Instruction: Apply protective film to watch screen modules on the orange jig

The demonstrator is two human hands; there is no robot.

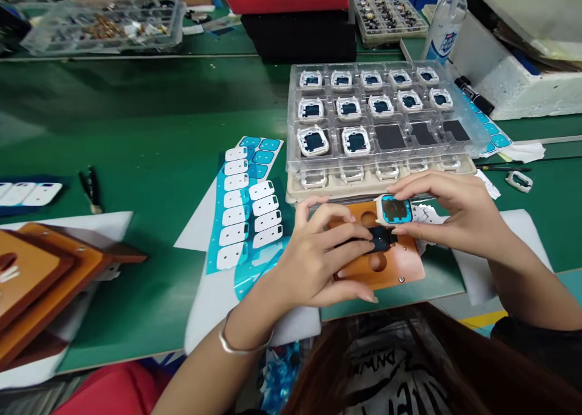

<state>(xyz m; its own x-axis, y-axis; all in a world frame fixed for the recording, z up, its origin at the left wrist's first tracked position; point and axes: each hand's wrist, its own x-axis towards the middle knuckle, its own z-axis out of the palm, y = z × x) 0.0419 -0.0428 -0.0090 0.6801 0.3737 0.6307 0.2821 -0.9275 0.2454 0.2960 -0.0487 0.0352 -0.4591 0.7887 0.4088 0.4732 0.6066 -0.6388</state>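
Fingers of your right hand [459,212] pinch a rounded white case [395,210] by its edges, thumb below and fingertips above; its face has a bright blue border around a dark, shiny middle. You hold it over the right part of a smooth orange plate [407,263], which has round holes and a metal screw near one corner. Your left hand [325,248] is spread over the same plate, fingertips touching a small glossy black piece [381,239]; whether they grip it, I cannot tell.

Beyond your hands, a clear plastic tray [293,151] carries rows of squarish white frames [356,140], above a cream tray [297,191] with more frames. Left of your left hand, white labels [235,198] with rounded corners lie on slick blue film [213,254]. Soft white foam [209,309] reaches over the edge of the smooth green tabletop [150,112].
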